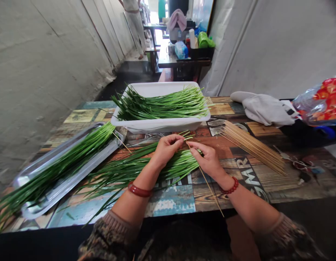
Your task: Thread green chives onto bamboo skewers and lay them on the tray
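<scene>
My left hand (168, 146) pinches the pale ends of a few chives near the middle of the table. Close by, my right hand (206, 156) is closed on a thin bamboo skewer (211, 190), which slants down toward the table's front edge. The skewer's upper end meets the chive ends between my fingertips; whether it pierces them I cannot tell. Under both hands lies a loose pile of green chives (124, 172). More chives (159, 105) fill a white plastic tub (162, 125) behind. On the left, a metal tray (75, 181) bears chives (83, 156) with a skewer through their pale ends.
A bundle of bamboo skewers (252, 146) lies to the right. Beyond it are a light cap (266, 108), a red and clear plastic package (320, 103) and keys (304, 175). Walls flank the table; a person (135, 29) stands in the background.
</scene>
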A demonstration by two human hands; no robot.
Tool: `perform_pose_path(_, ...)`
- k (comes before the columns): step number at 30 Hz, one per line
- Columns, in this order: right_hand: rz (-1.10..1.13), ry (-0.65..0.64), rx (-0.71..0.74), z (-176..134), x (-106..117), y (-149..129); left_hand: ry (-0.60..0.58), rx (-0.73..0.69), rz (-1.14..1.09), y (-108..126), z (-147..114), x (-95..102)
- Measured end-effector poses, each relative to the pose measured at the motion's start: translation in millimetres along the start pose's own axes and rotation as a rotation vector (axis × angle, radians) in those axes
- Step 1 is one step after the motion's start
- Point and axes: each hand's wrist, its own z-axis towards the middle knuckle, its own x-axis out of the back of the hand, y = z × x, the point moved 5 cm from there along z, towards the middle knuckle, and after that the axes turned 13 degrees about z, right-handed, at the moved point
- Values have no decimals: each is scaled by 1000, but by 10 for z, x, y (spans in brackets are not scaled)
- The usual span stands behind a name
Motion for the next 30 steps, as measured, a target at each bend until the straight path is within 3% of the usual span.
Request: perform_pose_path(30,44,1,-28,-1,-24,42,-3,13,-13,5,-20,-11)
